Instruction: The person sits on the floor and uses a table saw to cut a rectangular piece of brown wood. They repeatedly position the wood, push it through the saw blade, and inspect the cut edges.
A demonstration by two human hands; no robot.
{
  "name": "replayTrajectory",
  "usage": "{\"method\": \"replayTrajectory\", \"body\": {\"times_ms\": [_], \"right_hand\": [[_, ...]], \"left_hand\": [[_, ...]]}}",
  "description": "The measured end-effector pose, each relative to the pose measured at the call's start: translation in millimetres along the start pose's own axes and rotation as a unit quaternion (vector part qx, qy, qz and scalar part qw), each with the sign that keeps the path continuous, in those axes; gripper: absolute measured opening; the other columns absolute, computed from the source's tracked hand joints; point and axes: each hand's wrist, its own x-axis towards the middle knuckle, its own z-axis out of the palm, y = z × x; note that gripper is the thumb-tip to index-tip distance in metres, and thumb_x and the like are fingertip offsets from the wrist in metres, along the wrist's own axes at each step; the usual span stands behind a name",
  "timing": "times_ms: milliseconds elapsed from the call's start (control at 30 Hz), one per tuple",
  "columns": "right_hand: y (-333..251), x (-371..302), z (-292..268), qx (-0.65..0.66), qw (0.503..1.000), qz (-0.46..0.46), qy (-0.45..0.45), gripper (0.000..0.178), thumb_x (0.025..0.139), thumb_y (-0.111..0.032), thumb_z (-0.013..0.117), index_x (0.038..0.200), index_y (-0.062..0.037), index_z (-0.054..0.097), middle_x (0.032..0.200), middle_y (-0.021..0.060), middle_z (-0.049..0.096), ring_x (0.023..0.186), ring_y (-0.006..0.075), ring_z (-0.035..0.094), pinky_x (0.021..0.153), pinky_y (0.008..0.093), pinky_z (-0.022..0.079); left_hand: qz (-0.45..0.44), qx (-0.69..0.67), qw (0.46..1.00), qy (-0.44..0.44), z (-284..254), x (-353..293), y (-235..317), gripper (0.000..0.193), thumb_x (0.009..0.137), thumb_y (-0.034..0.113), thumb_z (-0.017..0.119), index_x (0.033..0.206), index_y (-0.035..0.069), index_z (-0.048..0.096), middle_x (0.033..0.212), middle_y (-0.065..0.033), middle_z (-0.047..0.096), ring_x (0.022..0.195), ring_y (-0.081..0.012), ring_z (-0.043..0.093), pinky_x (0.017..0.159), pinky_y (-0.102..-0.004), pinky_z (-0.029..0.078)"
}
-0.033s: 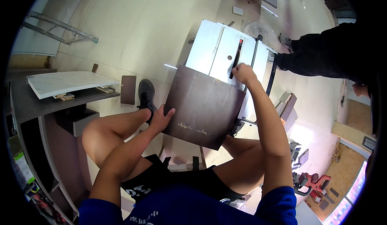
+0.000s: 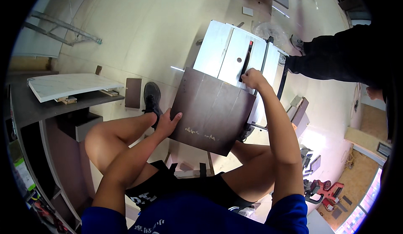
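A dark brown board (image 2: 208,112) lies over the near part of a table saw (image 2: 222,49) with a pale top, and overhangs toward me. My left hand (image 2: 168,123) is closed on the board's left edge, thumb on its upper face and fingers partly hidden. Just past the board's far edge, my right hand (image 2: 254,79) is curled beside the dark blade slot (image 2: 244,68), close to the saw blade (image 2: 247,58). Whatever its fingers pinch, if anything, is hidden. A long rail (image 2: 267,58) runs along the saw top to the right of that hand.
At left, a white marbled panel (image 2: 71,85) rests on wood blocks atop a brown cabinet (image 2: 25,104). A ladder (image 2: 63,28) lies far left. Another person's dark-clad leg (image 2: 319,64) is right of the saw. Red power tools (image 2: 329,190) sit at lower right.
My right hand has shifted very slightly toward me beside the blade slot. The board and my left hand look unmoved.
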Motion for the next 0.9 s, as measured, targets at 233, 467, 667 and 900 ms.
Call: {"method": "replayTrajectory", "body": {"times_ms": [233,467,667,900], "right_hand": [[-10,-2,-33,0.092,0.980,0.030,0.172,0.041,0.078,-0.037,0.065,0.094,-0.0015,0.075,0.095,0.0253,0.071,0.091,0.0385,0.070,0.085,0.0434,0.055],[-3,6,-20,0.085,0.983,0.020,0.158,0.032,0.076,-0.030,0.068,0.091,-0.0024,0.075,0.087,0.0223,0.072,0.086,0.0359,0.071,0.081,0.0425,0.056],[-8,-4,-29,0.118,0.991,0.058,-0.037,0.028,0.076,-0.025,0.070,0.086,0.0014,0.074,0.073,0.0132,0.071,0.061,0.0239,0.069,0.058,0.0356,0.057],[24,-53,-25,0.146,0.987,-0.049,0.053,0.028,0.081,-0.023,0.067,0.096,0.0005,0.072,0.077,0.0168,0.072,0.066,0.0263,0.072,0.067,0.0376,0.058]], "left_hand": [[-0.010,-0.004,1.000,-0.002,3,2,-7,0.060,0.092,0.049,0.061,0.111,-0.008,0.058,0.096,-0.0300,0.067,0.093,-0.0450,0.066,0.081,-0.0459,0.052],[-0.011,-0.018,1.000,-0.001,4,2,-6,0.058,0.092,0.048,0.062,0.111,-0.007,0.058,0.094,-0.0297,0.067,0.092,-0.0449,0.067,0.080,-0.0459,0.052],[-0.014,0.016,1.000,0.006,3,1,-15,0.048,0.094,0.039,0.063,0.114,-0.005,0.060,0.095,-0.0228,0.070,0.089,-0.0345,0.070,0.081,-0.0407,0.053],[-0.003,-0.031,0.999,0.020,10,1,-4,0.048,0.094,0.040,0.063,0.108,-0.005,0.061,0.093,-0.0230,0.069,0.089,-0.0351,0.068,0.079,-0.0414,0.051]]}}
